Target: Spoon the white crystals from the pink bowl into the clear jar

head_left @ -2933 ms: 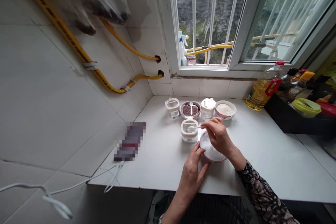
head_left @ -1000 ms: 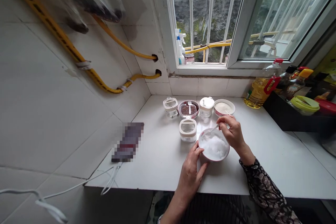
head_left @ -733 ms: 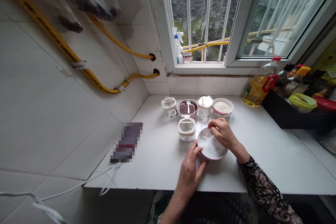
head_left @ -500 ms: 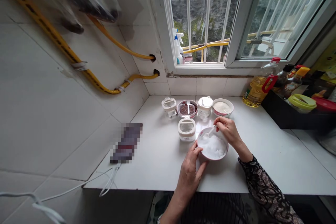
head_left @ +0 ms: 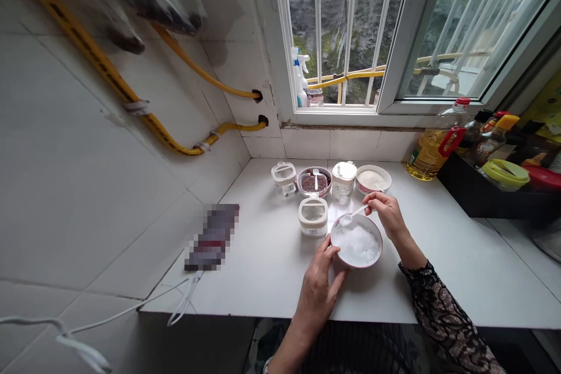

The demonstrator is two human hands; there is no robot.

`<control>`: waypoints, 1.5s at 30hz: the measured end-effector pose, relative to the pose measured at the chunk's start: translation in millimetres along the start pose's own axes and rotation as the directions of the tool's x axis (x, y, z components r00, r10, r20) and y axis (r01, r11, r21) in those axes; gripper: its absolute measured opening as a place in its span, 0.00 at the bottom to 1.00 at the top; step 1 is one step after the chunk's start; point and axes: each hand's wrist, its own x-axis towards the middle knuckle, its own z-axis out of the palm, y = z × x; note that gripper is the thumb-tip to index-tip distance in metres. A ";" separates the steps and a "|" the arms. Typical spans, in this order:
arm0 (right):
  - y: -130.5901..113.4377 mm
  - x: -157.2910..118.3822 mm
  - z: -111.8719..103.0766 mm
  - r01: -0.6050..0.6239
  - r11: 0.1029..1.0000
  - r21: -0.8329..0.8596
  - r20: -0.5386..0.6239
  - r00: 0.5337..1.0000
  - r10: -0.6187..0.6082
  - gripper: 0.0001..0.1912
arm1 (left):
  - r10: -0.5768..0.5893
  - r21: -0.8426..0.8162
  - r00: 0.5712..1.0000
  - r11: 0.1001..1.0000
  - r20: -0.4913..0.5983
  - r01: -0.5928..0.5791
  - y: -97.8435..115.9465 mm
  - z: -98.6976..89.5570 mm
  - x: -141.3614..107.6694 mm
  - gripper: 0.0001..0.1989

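My left hand [head_left: 322, 280] grips the near left rim of a bowl [head_left: 380, 250] that holds white granules [head_left: 358, 244]. Between the fingertips of my right hand [head_left: 385, 213] is the handle of a small white spoon [head_left: 347, 220]; its bowl is over the far left part of the granules. Just left of the bowl stands a clear jar [head_left: 312, 217] with a cream-rimmed opening. Behind it a bowl of dark red contents [head_left: 325, 173] has a clear lid with a second white spoon [head_left: 316, 179] over it.
Two more clear jars, a left one [head_left: 284, 178] and a right one [head_left: 344, 178], flank the dark-filled bowl. A bowl of pale powder [head_left: 372, 179] is at the back. An oil bottle [head_left: 432, 149] and a black condiment box [head_left: 464, 190] stand right. A blurred dark object [head_left: 213, 238] with a white cable lies left.
My right hand has lifted the spoon slightly out of the granules, up towards the bowl's far rim. My left hand keeps its place on the bowl. The view has shifted a little.
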 end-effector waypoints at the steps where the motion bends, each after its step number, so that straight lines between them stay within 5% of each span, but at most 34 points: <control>1: -0.6 -0.2 1.6 0.013 1.000 0.017 -0.008 1.000 -0.012 0.06 | 0.003 -0.001 1.000 1.000 0.000 -0.003 -0.1 0.3 0.1 0.21; 7: -6.1 -12.8 27.8 0.296 0.954 -0.056 -0.002 0.955 -0.297 0.09 | 0.013 0.008 1.000 1.000 -0.001 -0.013 -2.4 1.0 0.0 0.23; 12: -10.0 -23.6 42.5 0.685 0.638 -0.354 0.313 0.729 -0.609 0.11 | 0.011 0.004 1.000 1.000 0.003 -0.011 -2.4 0.3 -0.4 0.23; 14: -11.2 -24.1 38.4 0.713 0.593 -0.373 0.319 0.699 -0.640 0.12 | 0.008 0.003 1.000 1.000 0.001 -0.008 -1.6 0.0 -0.3 0.23; 20: -9.3 -16.9 4.5 0.559 0.691 -0.459 0.089 0.803 -0.590 0.09 | -0.010 0.010 1.000 1.000 0.006 0.010 0.8 -1.3 0.1 0.22; 28: 8.9 -9.2 8.0 0.543 0.584 -0.603 0.296 0.832 -0.468 0.09 | 0.014 0.051 1.000 0.999 -0.007 -0.013 0.5 -1.6 0.3 0.20; 37: 7.3 -4.9 0.5 0.329 0.828 -0.454 0.140 0.944 -0.298 0.11 | 0.005 0.048 1.000 0.999 -0.002 -0.005 0.6 -2.0 0.3 0.21; 40: 6.6 -4.8 -0.1 0.330 0.841 -0.428 0.146 0.944 -0.296 0.11 | 0.003 0.050 1.000 0.999 -0.003 -0.003 0.7 -2.0 0.3 0.21; 45: 8.7 -6.1 5.1 0.430 0.721 -0.543 0.172 0.898 -0.405 0.11 | 0.011 0.048 1.000 0.999 -0.010 -0.010 1.3 -1.7 0.6 0.21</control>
